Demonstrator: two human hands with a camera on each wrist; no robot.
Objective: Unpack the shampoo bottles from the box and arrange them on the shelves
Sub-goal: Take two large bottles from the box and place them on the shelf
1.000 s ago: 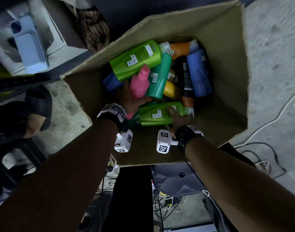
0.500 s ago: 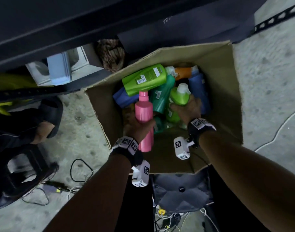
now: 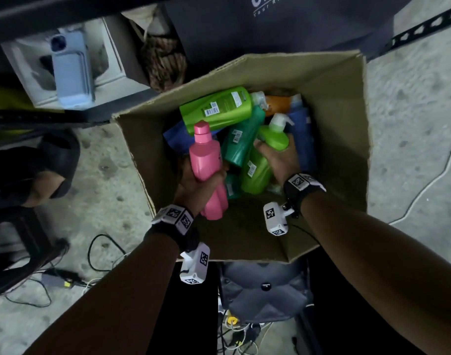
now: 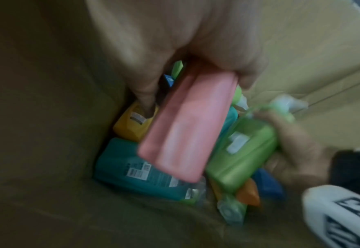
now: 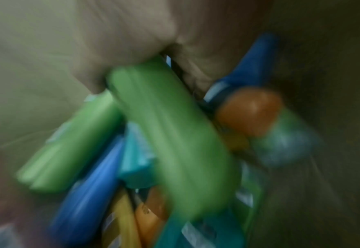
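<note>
Cardboard, brown and open-topped, makes up the large box (image 3: pixel 329 155) I see standing on the grey concrete floor (image 3: pixel 414 119), its flaps spread wide. Just behind it runs the dark metal shelf frame (image 3: pixel 52 11), with a white tray (image 3: pixel 122 73) holding a pale blue phone-shaped case (image 3: pixel 72 70) on a low level.

Inside the box lies a loose pile of plastic shampoo bottles. A big lime-green bottle with a barcode label (image 3: pixel 216 108) lies across the top at the far side, a teal bottle (image 3: pixel 241 139) slants beneath it, and I make out an orange bottle (image 3: pixel 280 103) and a dark blue bottle (image 3: pixel 302 139) toward the right wall. From the left wrist view, a yellow bottle (image 4: pixel 134 124) sits deeper down.

My left hand (image 3: pixel 193 185) is wrapped round the lower body of a tall pink bottle (image 3: pixel 206 160), cap pointing away from me, raised above the pile. My right hand (image 3: pixel 280 162) is clamped on a lime-green pump bottle with a white nozzle (image 3: pixel 270 144), tilted, its base still among the others. The right wrist view is badly blurred.

Black and white cables (image 3: pixel 101 254) trail over the floor near me.
</note>
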